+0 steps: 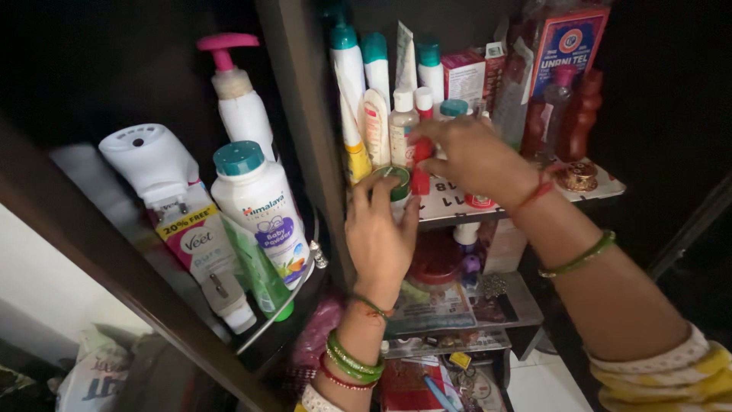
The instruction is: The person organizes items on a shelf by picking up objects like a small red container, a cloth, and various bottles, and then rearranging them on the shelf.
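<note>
Green caps a small round jar at the front edge of the upper shelf, and the left hand grasps that jar from below, fingers curled round its side. The right hand reaches in from the right, just above and beside it, its fingers bent among the small bottles at the middle of the shelf; they seem to touch a red bottle, but whether they grip it cannot be told.

The shelf is crowded. Tall white tubes with teal caps stand behind the jar, a red box behind the right hand, and dark red bottles at the far right beside a small gold lid. All of these hem the hands in closely.

A dark upright post parts this shelf from the left compartment, where a powder bottle with a teal cap, a pink-topped pump bottle and a white dispenser stand in a wire rack. Below the jar, a red lid and papers lie on lower shelves.
</note>
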